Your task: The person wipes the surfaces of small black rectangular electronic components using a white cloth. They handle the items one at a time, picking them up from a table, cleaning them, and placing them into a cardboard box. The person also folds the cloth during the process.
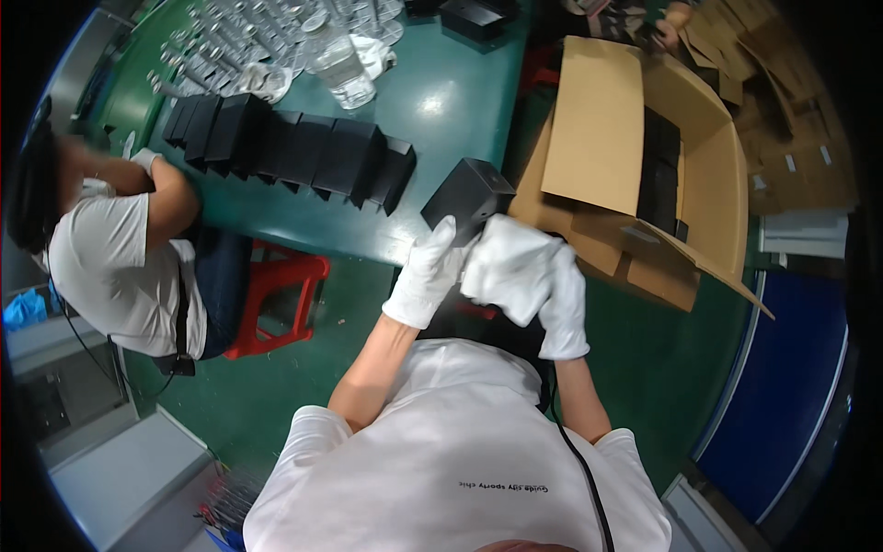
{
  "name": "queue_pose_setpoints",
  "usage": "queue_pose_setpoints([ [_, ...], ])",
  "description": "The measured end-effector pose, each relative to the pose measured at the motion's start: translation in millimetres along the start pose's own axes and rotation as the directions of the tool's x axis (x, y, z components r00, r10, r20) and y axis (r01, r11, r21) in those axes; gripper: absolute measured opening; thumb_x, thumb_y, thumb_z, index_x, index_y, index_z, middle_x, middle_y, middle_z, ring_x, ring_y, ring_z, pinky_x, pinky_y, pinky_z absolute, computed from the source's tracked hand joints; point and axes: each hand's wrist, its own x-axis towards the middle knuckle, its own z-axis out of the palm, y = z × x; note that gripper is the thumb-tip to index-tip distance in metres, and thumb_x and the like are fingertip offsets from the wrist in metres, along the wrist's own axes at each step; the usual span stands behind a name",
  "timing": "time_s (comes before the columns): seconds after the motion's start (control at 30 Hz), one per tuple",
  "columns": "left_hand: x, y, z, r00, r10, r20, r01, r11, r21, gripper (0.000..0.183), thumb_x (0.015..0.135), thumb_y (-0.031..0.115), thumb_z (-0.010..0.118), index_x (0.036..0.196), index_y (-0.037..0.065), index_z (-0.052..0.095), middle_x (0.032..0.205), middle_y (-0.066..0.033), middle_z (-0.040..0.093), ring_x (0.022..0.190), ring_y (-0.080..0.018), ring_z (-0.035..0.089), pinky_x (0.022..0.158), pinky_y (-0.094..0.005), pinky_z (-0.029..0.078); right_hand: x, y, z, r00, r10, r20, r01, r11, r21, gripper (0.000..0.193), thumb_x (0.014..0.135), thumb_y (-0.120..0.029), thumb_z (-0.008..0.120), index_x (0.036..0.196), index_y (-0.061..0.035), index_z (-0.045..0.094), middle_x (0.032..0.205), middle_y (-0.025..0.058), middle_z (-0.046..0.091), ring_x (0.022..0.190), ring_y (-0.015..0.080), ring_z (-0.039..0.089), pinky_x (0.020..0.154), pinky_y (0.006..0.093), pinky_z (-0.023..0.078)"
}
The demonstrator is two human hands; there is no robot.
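White gloves cover both my hands. My left hand (pixel 430 274) grips a black box (pixel 469 195) from below, just off the near right edge of the green table. In my right hand (pixel 561 308) is a white cloth (pixel 511 269), blurred by motion, held up beside the lower right of the box. Cloth and glove hide the right fingertips. A row of black boxes (pixel 345 158) stands on the table, up and to the left of my hands.
A large open cardboard carton (pixel 593 129) with black boxes inside stands to the right. Beyond the row are a clear plastic jar (pixel 338 64) and several metal-stemmed pieces (pixel 244 46). A co-worker (pixel 120 248) sits at left by a red stool (pixel 285 299). Another person's hand (pixel 670 32) shows beyond the carton.
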Motion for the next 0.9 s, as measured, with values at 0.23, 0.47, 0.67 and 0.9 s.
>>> queue_pose_setpoints([
  [0.23,-11,-17,1,0.920,0.183,0.346,-0.392,0.430,0.814,0.026,0.096,0.018,0.072,0.113,-0.001,0.067,0.108,-0.0065,0.070,0.098,-0.0201,0.063,0.090,-0.0359,0.051,33,-22,7,0.911,0.412,0.010,-0.298,0.641,0.708,0.060,0.110,-0.049,0.041,0.133,0.0029,0.058,0.118,0.0099,0.069,0.091,0.0148,0.067,0.081,0.0292,0.054],
  [0.47,-10,-2,4,0.694,0.222,0.685,-0.661,-0.180,0.728,0.030,0.089,0.001,0.072,0.119,0.002,0.071,0.122,-0.0170,0.070,0.115,-0.0375,0.065,0.100,-0.0424,0.049,31,-45,-2,0.995,0.057,0.084,-0.084,0.923,0.376,0.043,0.110,-0.029,0.043,0.137,-0.0006,0.060,0.133,0.0148,0.066,0.114,0.0214,0.065,0.098,0.0314,0.048],
  [0.67,-11,-5,-14,0.716,0.262,0.647,-0.609,-0.220,0.762,0.034,0.092,0.007,0.067,0.125,0.001,0.067,0.129,-0.0197,0.067,0.117,-0.0419,0.063,0.102,-0.0461,0.048,31,-68,44,0.908,-0.419,0.009,0.391,0.841,-0.375,0.049,0.091,-0.004,0.063,0.140,-0.0086,0.062,0.143,0.0135,0.061,0.140,0.0280,0.050,0.118,0.0415,0.037],
  [0.9,-14,8,6,0.989,0.108,0.106,-0.070,-0.291,0.954,0.027,0.102,0.023,0.060,0.113,0.000,0.070,0.101,-0.0165,0.071,0.092,-0.0294,0.065,0.082,-0.0408,0.052,-19,-76,90,0.884,-0.387,0.264,0.365,0.922,0.129,0.028,0.090,-0.007,0.064,0.116,-0.0007,0.073,0.120,0.0172,0.072,0.117,0.0344,0.066,0.109,0.0437,0.045],
])
